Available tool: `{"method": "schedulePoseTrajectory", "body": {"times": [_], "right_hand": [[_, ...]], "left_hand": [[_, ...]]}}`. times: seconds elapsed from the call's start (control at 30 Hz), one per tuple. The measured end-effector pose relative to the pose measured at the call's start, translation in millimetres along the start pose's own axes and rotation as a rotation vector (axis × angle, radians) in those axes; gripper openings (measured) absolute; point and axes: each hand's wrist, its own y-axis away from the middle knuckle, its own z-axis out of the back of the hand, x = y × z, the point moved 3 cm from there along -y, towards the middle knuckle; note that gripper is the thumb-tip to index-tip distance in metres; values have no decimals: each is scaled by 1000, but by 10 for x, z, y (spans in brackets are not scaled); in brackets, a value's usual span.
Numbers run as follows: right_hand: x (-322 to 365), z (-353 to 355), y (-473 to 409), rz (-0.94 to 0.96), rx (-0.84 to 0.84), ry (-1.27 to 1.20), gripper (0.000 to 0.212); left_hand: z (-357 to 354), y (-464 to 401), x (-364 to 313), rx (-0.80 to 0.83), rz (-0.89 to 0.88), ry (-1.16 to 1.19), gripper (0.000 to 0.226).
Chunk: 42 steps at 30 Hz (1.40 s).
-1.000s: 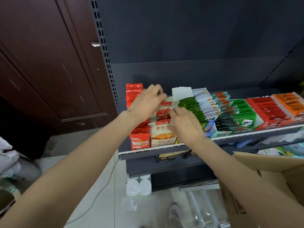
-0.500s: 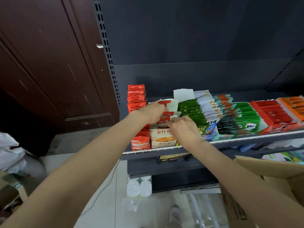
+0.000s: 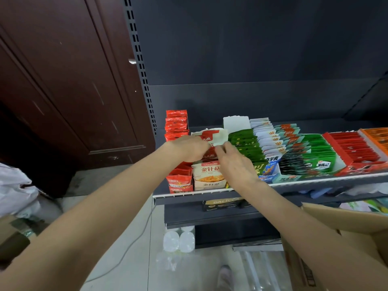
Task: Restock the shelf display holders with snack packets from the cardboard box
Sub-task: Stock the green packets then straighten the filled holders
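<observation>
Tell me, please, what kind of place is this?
Probably a small shop or its stockroom. A dark metal shelf carries rows of snack packets in display holders, its upright is slotted like retail racking, and an open cardboard box stands beside it.

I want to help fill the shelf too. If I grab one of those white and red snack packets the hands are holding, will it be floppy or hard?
Probably floppy: the white and red snack packets curve over at the top between the left hand and right hand. Likely light, being thin and flat. The shiny wrapper may be a bit slippery.

Dark wooden door (image 3: 63,85), pale floor (image 3: 134,248)
</observation>
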Motion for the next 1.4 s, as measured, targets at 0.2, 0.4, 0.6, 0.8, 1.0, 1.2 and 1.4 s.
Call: {"method": "schedulePoseTrajectory", "body": {"times": [0.2, 0.4, 0.6, 0.8, 1.0, 1.2, 1.4], "right_hand": [[-183, 220, -154, 74, 110, -297, 104], [-159, 234, -298, 151, 192, -181, 87], [-342, 336, -395, 70, 202, -493, 53], [-442, 240, -729, 134, 154, -347, 31], [-432, 213, -888, 158, 183, -244, 29], [-398, 197, -913, 186, 179, -188, 39], [-401, 197, -965, 194, 203, -173, 38]], "left_hand": [[131, 241, 87, -643, -58, 306, 23], [6, 207, 290, -416, 55, 433, 40], [81, 234, 251, -408, 62, 574, 22], [76, 277, 168, -348, 33, 677, 17], [38, 176, 213, -364, 166, 535, 31], [37, 73, 224, -301, 157, 416, 46], [26, -28, 226, -194, 199, 298, 53]]}}
